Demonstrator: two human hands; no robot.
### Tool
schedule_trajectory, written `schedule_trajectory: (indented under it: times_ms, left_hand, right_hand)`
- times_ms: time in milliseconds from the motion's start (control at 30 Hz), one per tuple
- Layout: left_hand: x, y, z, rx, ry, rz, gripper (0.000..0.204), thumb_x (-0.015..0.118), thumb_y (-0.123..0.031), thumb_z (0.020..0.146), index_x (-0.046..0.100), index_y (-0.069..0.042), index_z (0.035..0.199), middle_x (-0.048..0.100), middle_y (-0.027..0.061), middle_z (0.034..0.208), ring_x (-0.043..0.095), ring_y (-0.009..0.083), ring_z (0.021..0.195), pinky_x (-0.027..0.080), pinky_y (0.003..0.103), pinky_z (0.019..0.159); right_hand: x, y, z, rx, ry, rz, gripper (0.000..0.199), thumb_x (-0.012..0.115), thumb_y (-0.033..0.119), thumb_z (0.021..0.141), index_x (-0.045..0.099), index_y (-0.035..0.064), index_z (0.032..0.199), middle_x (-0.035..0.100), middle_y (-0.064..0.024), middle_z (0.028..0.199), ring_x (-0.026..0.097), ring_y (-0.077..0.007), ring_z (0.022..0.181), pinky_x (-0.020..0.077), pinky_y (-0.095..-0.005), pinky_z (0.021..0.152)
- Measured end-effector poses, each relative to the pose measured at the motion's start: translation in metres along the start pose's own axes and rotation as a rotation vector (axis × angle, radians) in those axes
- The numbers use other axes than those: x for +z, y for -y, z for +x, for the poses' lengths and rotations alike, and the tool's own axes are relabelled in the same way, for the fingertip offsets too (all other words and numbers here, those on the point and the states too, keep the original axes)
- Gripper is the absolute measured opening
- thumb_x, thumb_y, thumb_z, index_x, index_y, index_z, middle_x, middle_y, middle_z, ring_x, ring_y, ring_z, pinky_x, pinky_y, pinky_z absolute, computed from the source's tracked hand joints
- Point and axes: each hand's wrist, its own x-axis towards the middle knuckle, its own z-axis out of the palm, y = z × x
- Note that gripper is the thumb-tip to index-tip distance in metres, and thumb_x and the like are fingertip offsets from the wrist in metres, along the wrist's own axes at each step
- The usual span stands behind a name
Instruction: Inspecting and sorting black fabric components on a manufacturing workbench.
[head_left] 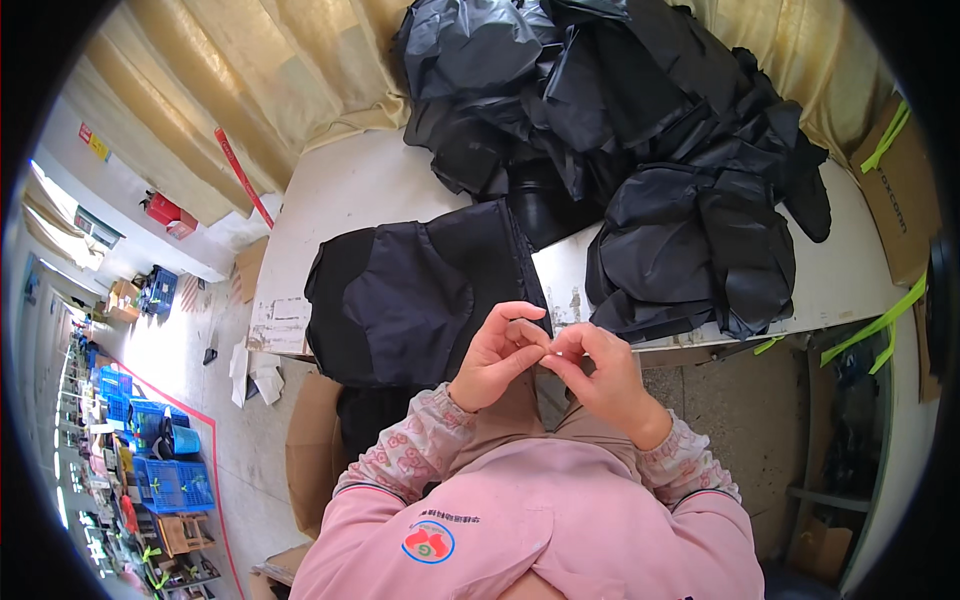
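Both my hands meet above the table's near edge, fingertips almost touching. My left hand [500,357] pinches thumb against forefinger. My right hand [600,373] is closed in a pinch too, with a tiny pale speck at its fingertips, too small to name. Just left of my hands lies a flat black fabric piece [410,290], its panels sewn together, partly hanging over the table edge. To the right sits a stack of folded black fabric pieces [695,250].
A large heap of black fabric pieces [600,90] covers the back of the white table [340,180]. Cardboard boxes stand at the right [890,190] and below the table at left [312,450]. Blue crates [175,485] line the floor far left. Yellowish curtains [250,70] hang behind.
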Motion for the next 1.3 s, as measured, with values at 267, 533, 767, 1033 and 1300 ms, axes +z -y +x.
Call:
schedule_trajectory:
  times_ms: [267, 533, 767, 1033, 1300]
  left_hand:
    - [0.0, -0.001, -0.002, -0.008, 0.006, 0.072, 0.039, 0.055, 0.004, 0.093, 0.043, -0.006, 0.128, 0.063, 0.0067, 0.099, 0.06, 0.0107, 0.092, 0.047, 0.022, 0.081]
    - [0.006, 0.003, -0.001, 0.005, -0.047, 0.043, 0.039, 0.054, 0.005, 0.092, 0.042, -0.006, 0.128, 0.065, 0.0094, 0.1, 0.062, 0.0128, 0.094, 0.048, 0.024, 0.084]
    - [0.012, 0.009, 0.003, 0.001, -0.094, 0.054, 0.044, 0.057, 0.008, 0.086, 0.044, -0.006, 0.126, 0.062, 0.0075, 0.089, 0.061, 0.0159, 0.087, 0.049, 0.028, 0.083]
    - [0.003, 0.004, 0.0, 0.055, -0.178, -0.083, 0.031, 0.051, 0.006, 0.09, 0.049, -0.007, 0.118, 0.05, 0.0007, 0.078, 0.048, 0.0112, 0.072, 0.04, 0.027, 0.07]
    - [0.021, 0.009, 0.016, 0.131, -0.109, 0.024, 0.039, 0.053, 0.007, 0.091, 0.046, -0.004, 0.128, 0.063, 0.0081, 0.091, 0.061, 0.0165, 0.088, 0.047, 0.029, 0.085]
  right_hand:
    - [-0.002, 0.002, 0.0, -0.067, 0.026, -0.101, 0.015, 0.072, 0.012, 0.081, 0.058, 0.0081, 0.085, 0.06, -0.0024, 0.07, 0.057, -0.0202, 0.062, 0.0417, -0.0326, 0.065]
    - [0.006, -0.01, -0.012, -0.032, -0.06, -0.046, 0.02, 0.075, 0.007, 0.079, 0.056, 0.0071, 0.082, 0.058, -0.0034, 0.076, 0.054, -0.0174, 0.066, 0.0444, -0.0291, 0.062]
    - [-0.011, -0.016, -0.016, 0.064, -0.085, 0.106, 0.021, 0.075, 0.009, 0.081, 0.054, 0.0054, 0.082, 0.057, -0.0048, 0.074, 0.055, -0.0169, 0.065, 0.0451, -0.0288, 0.058]
    - [-0.123, -0.099, -0.014, 0.228, -0.477, -0.221, 0.013, 0.07, 0.007, 0.085, 0.058, 0.0017, 0.085, 0.058, 0.0002, 0.071, 0.052, -0.0068, 0.065, 0.0453, -0.0235, 0.06]
    - [-0.17, -0.099, -0.045, 0.406, -0.587, 0.027, 0.009, 0.064, 0.012, 0.091, 0.062, 0.0042, 0.089, 0.059, 0.0026, 0.074, 0.053, -0.0041, 0.064, 0.0458, -0.0193, 0.059]
